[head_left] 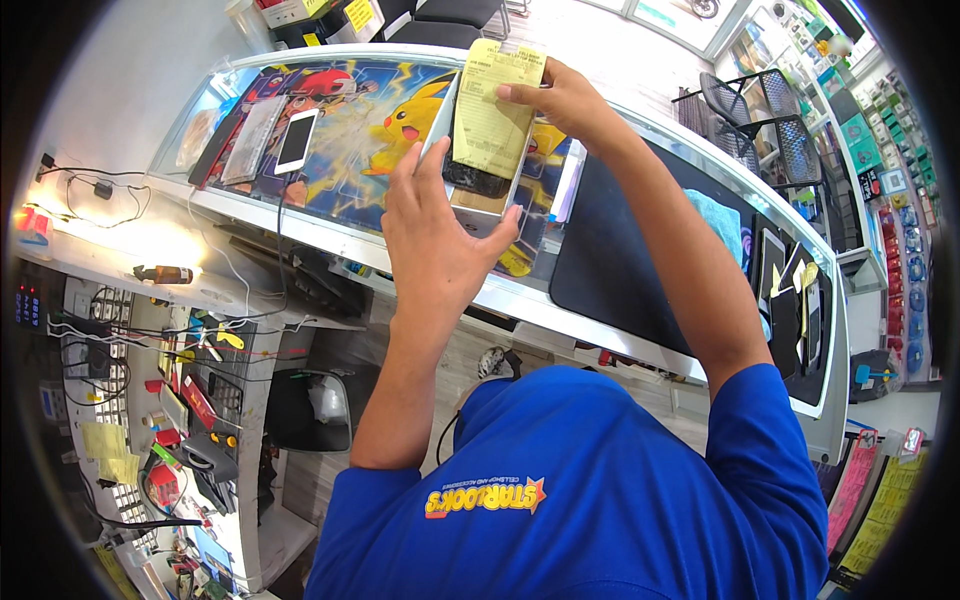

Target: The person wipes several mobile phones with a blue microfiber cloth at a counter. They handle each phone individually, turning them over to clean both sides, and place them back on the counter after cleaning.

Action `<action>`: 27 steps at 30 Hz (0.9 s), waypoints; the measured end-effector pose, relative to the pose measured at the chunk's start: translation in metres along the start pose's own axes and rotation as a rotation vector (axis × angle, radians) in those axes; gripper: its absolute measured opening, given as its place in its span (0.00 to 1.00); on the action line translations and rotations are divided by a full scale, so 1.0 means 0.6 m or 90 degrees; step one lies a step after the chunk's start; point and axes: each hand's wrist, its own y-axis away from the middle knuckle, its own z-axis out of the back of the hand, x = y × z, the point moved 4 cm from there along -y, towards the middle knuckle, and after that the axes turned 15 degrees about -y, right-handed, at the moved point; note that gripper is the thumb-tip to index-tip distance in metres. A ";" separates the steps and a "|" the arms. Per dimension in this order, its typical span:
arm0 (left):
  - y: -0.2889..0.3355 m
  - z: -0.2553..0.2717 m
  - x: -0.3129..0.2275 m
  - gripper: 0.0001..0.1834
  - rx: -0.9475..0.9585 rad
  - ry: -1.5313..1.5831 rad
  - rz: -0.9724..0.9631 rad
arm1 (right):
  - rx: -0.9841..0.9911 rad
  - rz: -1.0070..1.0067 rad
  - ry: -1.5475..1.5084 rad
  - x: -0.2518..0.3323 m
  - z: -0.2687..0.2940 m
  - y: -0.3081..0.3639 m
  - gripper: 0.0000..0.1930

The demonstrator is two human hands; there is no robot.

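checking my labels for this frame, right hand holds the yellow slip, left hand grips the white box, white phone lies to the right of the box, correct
Not quite: the head view shows the white phone to the left of the white box. The rest stands: right hand holds the yellow slip, left hand grips the box.

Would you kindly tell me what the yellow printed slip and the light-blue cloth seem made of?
The yellow printed slip: thin paper, apparently matte, since its printed face shows little gloss. The light-blue cloth: probably towelling or microfibre, judging by its fuzzy, unshiny surface.
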 end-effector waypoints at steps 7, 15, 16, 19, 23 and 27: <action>-0.001 0.002 -0.006 0.54 0.021 0.015 0.011 | -0.045 0.003 0.012 -0.001 0.013 0.010 0.45; 0.028 0.014 -0.019 0.65 -0.105 0.078 -0.031 | -0.143 0.185 -0.071 0.102 0.059 0.127 0.28; 0.032 0.024 -0.024 0.60 -0.134 0.132 -0.056 | -0.147 0.220 -0.021 0.112 0.062 0.166 0.26; 0.058 0.038 -0.054 0.37 -0.256 0.245 -0.200 | -0.136 0.223 0.179 0.124 0.115 0.291 0.17; 0.059 0.007 -0.173 0.21 0.001 0.422 -0.280 | -0.395 0.113 0.199 0.098 0.257 0.463 0.12; 0.042 -0.027 -0.319 0.15 0.164 0.337 -0.439 | -0.670 0.046 0.252 0.053 0.371 0.660 0.12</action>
